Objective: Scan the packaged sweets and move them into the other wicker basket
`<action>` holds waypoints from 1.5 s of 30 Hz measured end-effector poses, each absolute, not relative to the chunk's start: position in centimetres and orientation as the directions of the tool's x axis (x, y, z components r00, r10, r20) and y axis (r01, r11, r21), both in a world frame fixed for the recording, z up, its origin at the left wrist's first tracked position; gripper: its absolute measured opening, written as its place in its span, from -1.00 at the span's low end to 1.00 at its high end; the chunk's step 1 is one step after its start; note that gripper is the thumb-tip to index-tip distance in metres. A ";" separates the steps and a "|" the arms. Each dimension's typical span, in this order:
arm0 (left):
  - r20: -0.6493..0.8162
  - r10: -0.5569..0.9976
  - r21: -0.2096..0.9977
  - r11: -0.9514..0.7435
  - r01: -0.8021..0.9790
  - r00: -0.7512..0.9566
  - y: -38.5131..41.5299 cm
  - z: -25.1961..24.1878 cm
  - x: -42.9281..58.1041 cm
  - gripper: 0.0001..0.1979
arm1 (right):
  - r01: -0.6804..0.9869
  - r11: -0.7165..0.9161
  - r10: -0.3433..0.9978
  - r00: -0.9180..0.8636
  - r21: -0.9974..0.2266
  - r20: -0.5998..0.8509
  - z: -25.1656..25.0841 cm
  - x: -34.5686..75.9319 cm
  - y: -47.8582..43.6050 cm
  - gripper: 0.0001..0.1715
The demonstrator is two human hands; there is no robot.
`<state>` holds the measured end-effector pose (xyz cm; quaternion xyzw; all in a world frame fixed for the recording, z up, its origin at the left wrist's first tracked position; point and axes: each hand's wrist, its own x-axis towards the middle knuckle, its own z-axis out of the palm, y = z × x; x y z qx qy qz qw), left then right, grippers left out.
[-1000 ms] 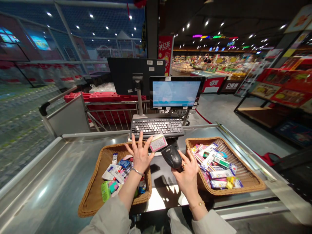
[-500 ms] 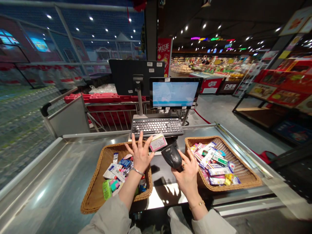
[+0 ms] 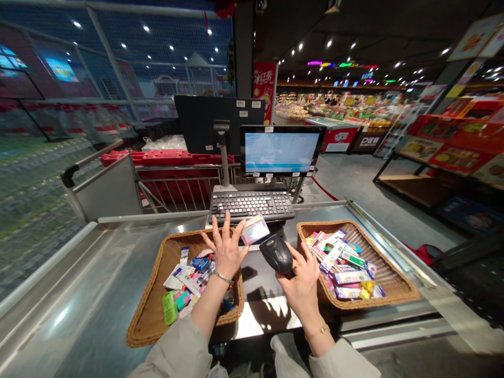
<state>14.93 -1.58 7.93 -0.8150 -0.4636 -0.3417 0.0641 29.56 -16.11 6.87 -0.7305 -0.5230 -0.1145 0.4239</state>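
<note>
Between thumb and index finger, my left hand (image 3: 225,252) pinches a small white and pink packet (image 3: 255,231); its other fingers are spread over the right side of the left wicker basket (image 3: 147,294). My right hand (image 3: 302,278) grips a black barcode scanner (image 3: 276,253), whose head faces the packet with a small gap between them. Small colourful packages lie in the left basket, among them a green one (image 3: 170,308). The right wicker basket (image 3: 397,278) holds several slim packets (image 3: 352,276).
A black keyboard (image 3: 252,203) lies just beyond my hands, with a lit screen (image 3: 281,152) and a second dark monitor (image 3: 200,123) behind it. Both baskets rest on a metal counter (image 3: 90,283). A metal cart rail (image 3: 173,184) stands behind.
The pale face of the packet looks brighter, with a bluish glare. Both hands keep nearly the same pose, and the whole view has shifted slightly.
</note>
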 end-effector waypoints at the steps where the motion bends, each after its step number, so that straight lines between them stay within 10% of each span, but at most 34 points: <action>1: 0.616 0.713 0.216 -0.563 0.798 0.336 -1.6 7.9 15.0 -0.26 | 0.862 -0.094 0.668 0.426 -0.499 0.610 6.9 29.6 -16.1 -0.77; 45: 0.556 0.584 0.220 -0.790 0.573 0.592 -5.4 7.1 29.2 -0.28 | 0.620 -0.472 0.308 0.782 -0.627 0.542 5.8 41.7 -21.3 -0.56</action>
